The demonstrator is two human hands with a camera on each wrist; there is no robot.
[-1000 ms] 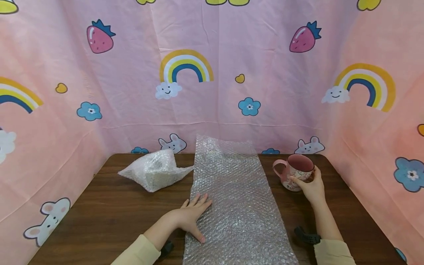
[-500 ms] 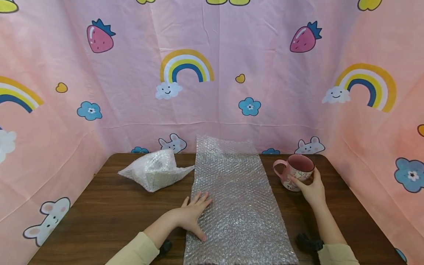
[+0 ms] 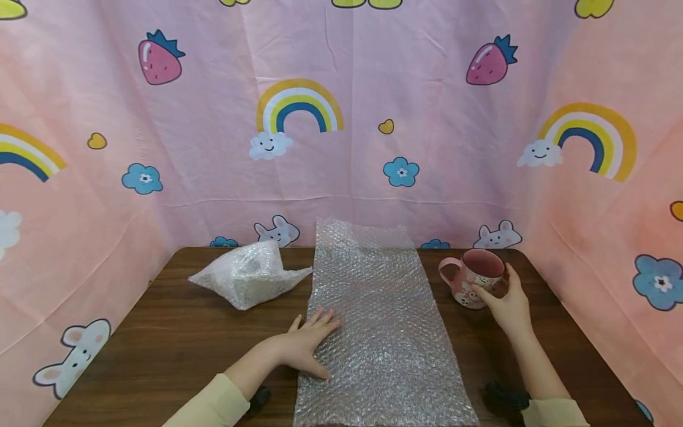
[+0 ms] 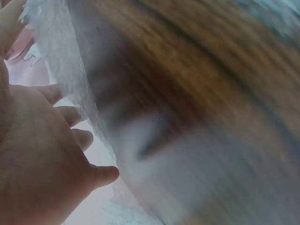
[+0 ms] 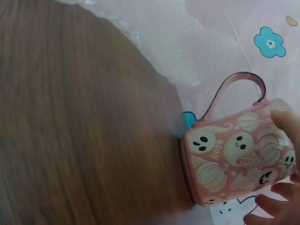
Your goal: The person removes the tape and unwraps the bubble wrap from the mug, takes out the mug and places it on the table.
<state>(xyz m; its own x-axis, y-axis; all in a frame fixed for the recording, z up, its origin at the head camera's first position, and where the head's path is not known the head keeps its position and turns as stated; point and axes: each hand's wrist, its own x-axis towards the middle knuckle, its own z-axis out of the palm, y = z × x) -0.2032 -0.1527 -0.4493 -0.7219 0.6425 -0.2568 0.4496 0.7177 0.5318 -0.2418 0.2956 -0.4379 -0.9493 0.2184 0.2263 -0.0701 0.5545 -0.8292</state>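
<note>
A pink mug (image 3: 469,284) with raised white ghosts and pumpkins stands upright at the table's right rear, handle to the left. My right hand (image 3: 513,308) is around its right side, the thumb over the front and the other fingers spread beside it. In the right wrist view the thumb overlaps the mug (image 5: 234,150) near its rim, with the fingers (image 5: 269,205) along its lower side. A long sheet of bubble wrap (image 3: 381,332) lies flat down the middle. My left hand (image 3: 301,347) rests on its left edge, fingers spread.
A bubble-wrapped bundle (image 3: 253,279) sits at the left rear of the brown wooden table (image 3: 176,344). The wrap's far end reaches the pink printed curtain (image 3: 352,166), which encloses the table at the back and both sides.
My right hand has shifted slightly right and its fingers have spread away from the mug's side. The left hand has moved only slightly; the mug and bubble wrap stay put.
</note>
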